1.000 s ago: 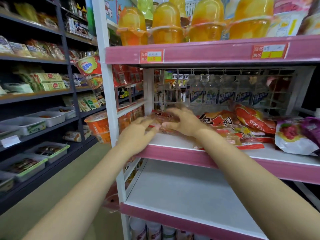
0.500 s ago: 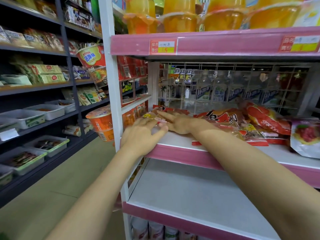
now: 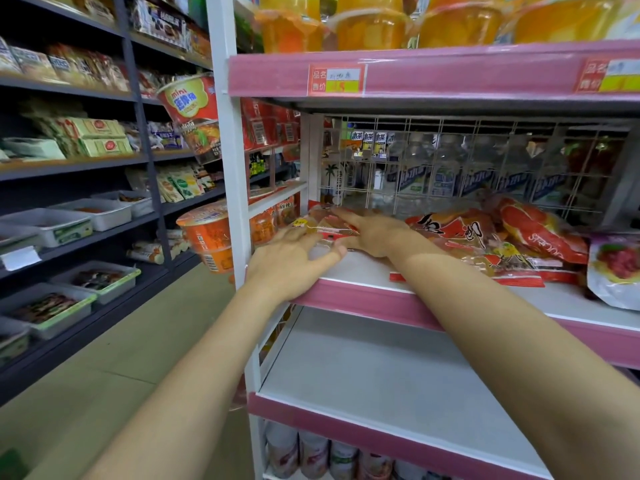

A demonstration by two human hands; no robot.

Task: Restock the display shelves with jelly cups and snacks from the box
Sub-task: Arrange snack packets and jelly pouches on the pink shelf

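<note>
The pink middle shelf (image 3: 363,299) now carries the snack pack (image 3: 325,225); both hands, left hand (image 3: 291,261) and right hand (image 3: 372,233), have flattened, grip released, so it's placed.

Both forearms are bare from the bottom edge of the view up to the wrists, with no sleeves, watch, bracelet or rings. The left hand (image 3: 291,261) and right hand (image 3: 372,233) are ungloved, with short, unpainted nails.

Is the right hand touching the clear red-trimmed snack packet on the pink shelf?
Touching. The head view shows the right hand lying flat on the packet.
</note>
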